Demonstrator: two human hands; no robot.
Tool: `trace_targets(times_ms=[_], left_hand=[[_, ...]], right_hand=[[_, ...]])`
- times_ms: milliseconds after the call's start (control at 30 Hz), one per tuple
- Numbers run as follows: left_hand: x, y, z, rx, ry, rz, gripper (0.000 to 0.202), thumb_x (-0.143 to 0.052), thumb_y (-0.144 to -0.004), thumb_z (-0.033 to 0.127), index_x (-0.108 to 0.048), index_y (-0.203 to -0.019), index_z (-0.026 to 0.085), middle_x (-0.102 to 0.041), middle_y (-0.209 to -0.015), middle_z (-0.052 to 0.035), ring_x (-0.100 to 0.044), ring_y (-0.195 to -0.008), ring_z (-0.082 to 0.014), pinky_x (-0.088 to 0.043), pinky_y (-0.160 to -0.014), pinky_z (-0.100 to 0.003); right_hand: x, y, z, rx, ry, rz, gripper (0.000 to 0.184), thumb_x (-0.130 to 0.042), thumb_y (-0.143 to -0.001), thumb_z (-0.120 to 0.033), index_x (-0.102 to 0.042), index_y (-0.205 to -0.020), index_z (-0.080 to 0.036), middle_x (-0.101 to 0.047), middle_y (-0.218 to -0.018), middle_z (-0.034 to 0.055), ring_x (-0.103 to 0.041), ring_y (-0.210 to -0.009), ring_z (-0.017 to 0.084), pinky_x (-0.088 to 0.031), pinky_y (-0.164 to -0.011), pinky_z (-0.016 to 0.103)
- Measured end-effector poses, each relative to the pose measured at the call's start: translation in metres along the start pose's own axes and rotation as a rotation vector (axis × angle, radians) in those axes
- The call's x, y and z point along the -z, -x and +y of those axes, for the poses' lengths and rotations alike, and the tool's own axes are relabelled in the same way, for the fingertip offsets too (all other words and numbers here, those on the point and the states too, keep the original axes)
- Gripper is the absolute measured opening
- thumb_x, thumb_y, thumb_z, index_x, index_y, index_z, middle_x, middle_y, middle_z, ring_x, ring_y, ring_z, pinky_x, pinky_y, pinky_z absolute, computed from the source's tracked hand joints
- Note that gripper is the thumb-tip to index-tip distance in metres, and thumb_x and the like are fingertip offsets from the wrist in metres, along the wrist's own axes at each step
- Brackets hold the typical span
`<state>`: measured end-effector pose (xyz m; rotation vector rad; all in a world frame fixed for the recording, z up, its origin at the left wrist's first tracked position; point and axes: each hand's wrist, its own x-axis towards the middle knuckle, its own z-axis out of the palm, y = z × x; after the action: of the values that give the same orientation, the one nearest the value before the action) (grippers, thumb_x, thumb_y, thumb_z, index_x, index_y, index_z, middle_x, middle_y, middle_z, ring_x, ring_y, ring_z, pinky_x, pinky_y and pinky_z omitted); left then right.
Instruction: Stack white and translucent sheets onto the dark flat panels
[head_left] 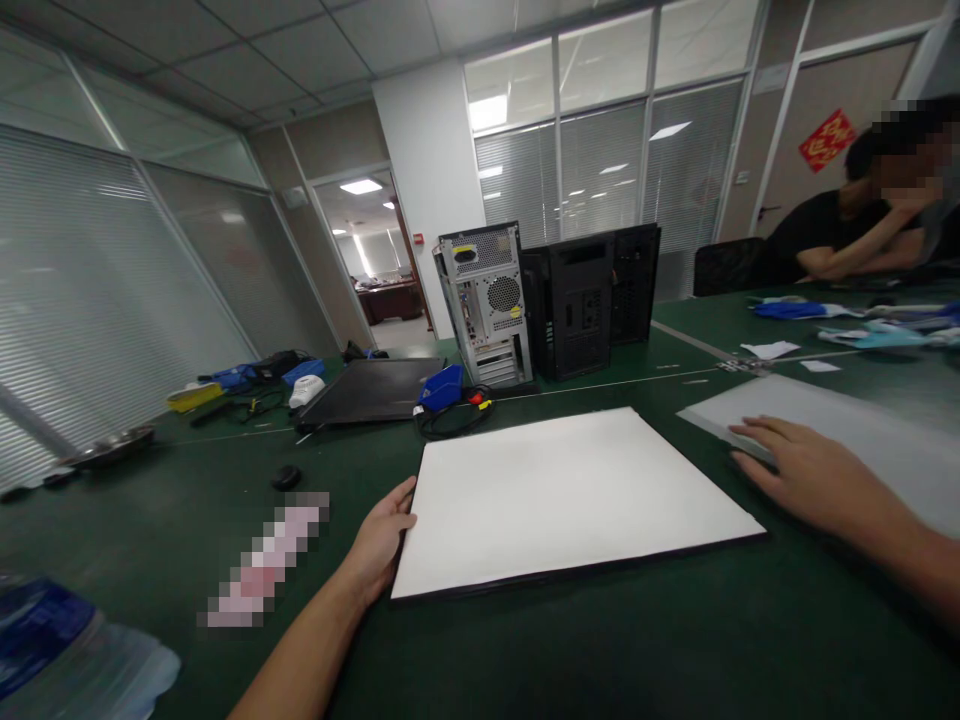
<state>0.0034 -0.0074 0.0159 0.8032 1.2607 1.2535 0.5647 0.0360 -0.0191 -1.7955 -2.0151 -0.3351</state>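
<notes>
A flat white panel [570, 500] with a dark underside edge lies on the green table [525, 650] in front of me. My left hand [382, 540] rests against its left edge, thumb on top and fingers curled at the side. My right hand [802, 470] lies flat and open on the near corner of a second grey-white panel [862, 430] to the right.
Three computer tower cases [547, 300] stand at the table's far side. A black side panel [371, 392], a blue tool with cables [444, 392] and small tools lie to the left. A plastic bottle [60, 650] sits near left. A seated person [862, 230] leans on the far right.
</notes>
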Motion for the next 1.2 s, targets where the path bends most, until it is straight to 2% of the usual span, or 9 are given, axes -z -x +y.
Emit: trace_targets(times_ms=[100, 200, 333, 533, 700, 867, 933, 1067, 1200], left_hand=[[0.002, -0.002, -0.001, 0.006, 0.025, -0.004, 0.087, -0.048, -0.058, -0.007, -0.039, -0.141, 0.016, -0.057, -0.134, -0.0148, -0.067, -0.099, -0.0254, -0.056, -0.073, -0.033], [0.005, -0.003, -0.003, 0.0, 0.036, -0.013, 0.089, -0.048, -0.057, -0.007, -0.037, -0.142, 0.015, -0.056, -0.135, -0.0149, -0.066, -0.102, -0.0259, -0.056, -0.074, -0.033], [0.005, -0.001, -0.003, -0.017, 0.054, -0.033, 0.089, -0.049, -0.056, -0.006, -0.039, -0.141, 0.015, -0.056, -0.135, -0.0144, -0.065, -0.104, -0.0254, -0.056, -0.078, -0.033], [0.001, 0.003, 0.001, 0.011, 0.019, -0.011, 0.082, -0.05, -0.059, -0.004, -0.043, -0.139, 0.017, -0.057, -0.134, -0.0145, -0.068, -0.096, -0.0261, -0.056, -0.071, -0.033], [0.001, 0.001, 0.001, 0.015, 0.027, 0.013, 0.085, -0.051, -0.06, -0.005, -0.038, -0.142, 0.016, -0.05, -0.141, -0.015, -0.067, -0.1, -0.0247, -0.056, -0.073, -0.032], [0.004, -0.001, 0.0, 0.003, 0.014, 0.008, 0.083, -0.051, -0.06, -0.005, -0.041, -0.14, 0.016, -0.053, -0.139, -0.0154, -0.066, -0.101, -0.0249, -0.056, -0.074, -0.032], [0.004, -0.001, -0.001, -0.006, 0.016, 0.007, 0.084, -0.051, -0.06, -0.006, -0.04, -0.141, 0.016, -0.053, -0.138, -0.015, -0.066, -0.102, -0.0246, -0.056, -0.075, -0.031], [0.005, -0.002, -0.003, -0.016, 0.025, -0.021, 0.086, -0.05, -0.058, -0.006, -0.04, -0.141, 0.016, -0.053, -0.139, -0.0144, -0.066, -0.103, -0.0251, -0.056, -0.075, -0.032], [0.006, -0.004, -0.003, -0.007, 0.027, -0.023, 0.087, -0.05, -0.058, -0.007, -0.04, -0.142, 0.018, -0.054, -0.138, -0.0134, -0.066, -0.103, -0.0248, -0.056, -0.076, -0.032]], right_hand=[[-0.014, 0.006, 0.044, -0.217, 0.127, 0.015, 0.066, -0.047, -0.075, -0.067, -0.059, -0.118, -0.019, -0.059, -0.119, 0.0176, -0.051, -0.111, 0.046, -0.045, -0.083, 0.066], [-0.019, 0.012, 0.057, -0.247, 0.126, -0.047, 0.06, -0.043, -0.077, -0.07, -0.063, -0.106, -0.022, -0.066, -0.101, 0.0149, -0.061, -0.09, 0.041, -0.049, -0.068, 0.062], [-0.01, 0.013, 0.035, -0.133, 0.086, -0.095, 0.052, -0.038, -0.084, -0.062, -0.065, -0.105, -0.022, -0.067, -0.1, 0.016, -0.063, -0.083, 0.035, -0.05, -0.067, 0.052], [0.014, 0.01, -0.01, -0.194, 0.14, -0.088, 0.049, -0.032, -0.088, -0.052, -0.065, -0.106, -0.021, -0.067, -0.082, 0.0179, -0.06, -0.057, 0.031, -0.043, -0.047, 0.046], [0.029, 0.011, -0.064, -0.052, 0.141, -0.036, 0.047, -0.031, -0.09, -0.048, -0.059, -0.117, -0.021, -0.068, -0.097, 0.0129, -0.064, -0.069, 0.029, -0.049, -0.056, 0.045], [0.035, 0.022, -0.125, 0.442, -0.072, -0.08, 0.034, -0.043, -0.089, -0.039, -0.065, -0.112, -0.025, -0.067, -0.109, 0.0057, -0.064, -0.094, 0.023, -0.052, -0.084, 0.042], [0.039, 0.027, -0.141, 0.553, -0.149, -0.099, 0.033, -0.047, -0.088, -0.036, -0.064, -0.115, -0.028, -0.067, -0.112, 0.0047, -0.063, -0.099, 0.022, -0.052, -0.087, 0.04], [0.042, 0.03, -0.143, 0.617, -0.216, -0.144, 0.04, -0.051, -0.087, -0.039, -0.057, -0.126, -0.033, -0.061, -0.125, 0.0015, -0.057, -0.113, 0.023, -0.048, -0.095, 0.042], [0.037, 0.021, -0.117, 0.394, -0.146, -0.104, 0.039, -0.047, -0.087, -0.048, -0.063, -0.118, -0.03, -0.063, -0.121, 0.0024, -0.058, -0.111, 0.025, -0.047, -0.096, 0.047]])
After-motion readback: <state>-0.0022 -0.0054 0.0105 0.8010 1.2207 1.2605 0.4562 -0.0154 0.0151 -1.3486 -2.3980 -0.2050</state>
